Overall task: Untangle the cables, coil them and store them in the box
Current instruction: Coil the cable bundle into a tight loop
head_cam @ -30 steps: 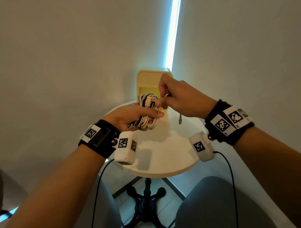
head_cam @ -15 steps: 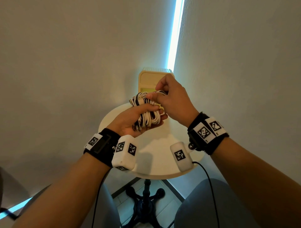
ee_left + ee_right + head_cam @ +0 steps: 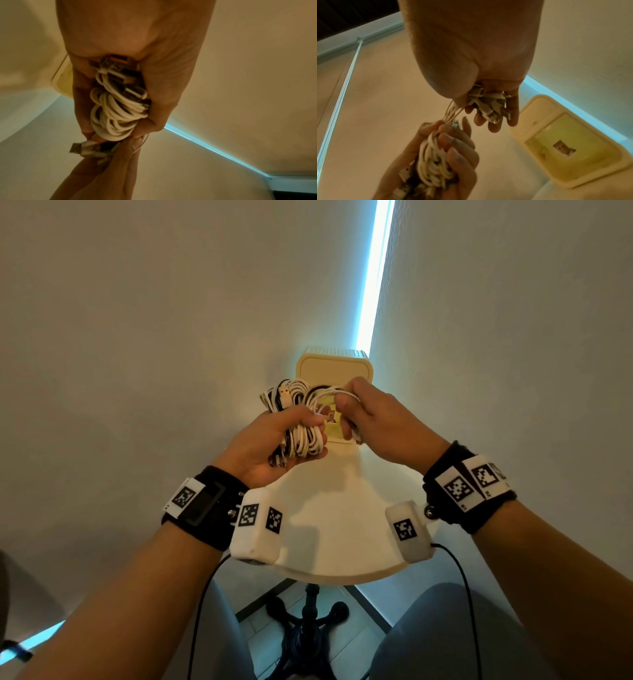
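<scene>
the room is dim and warm-toned. a cold bright light strip (image 3: 375, 272) in the wall corner glares white-blue and washes over the table top (image 3: 342, 518), where soft shadows fall. both wrist views are yellowish, grainy and soft, with close skin blurred. straight lines bend towards the edges.

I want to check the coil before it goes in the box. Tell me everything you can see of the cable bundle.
The cable bundle is a thick hank of white cables mixed with black-and-white patterned ones, wound in loops, held above the table in front of the open yellow box. The left hand grips its middle. The right hand holds loose strands and several white plugs. One USB plug sticks out on top.
</scene>
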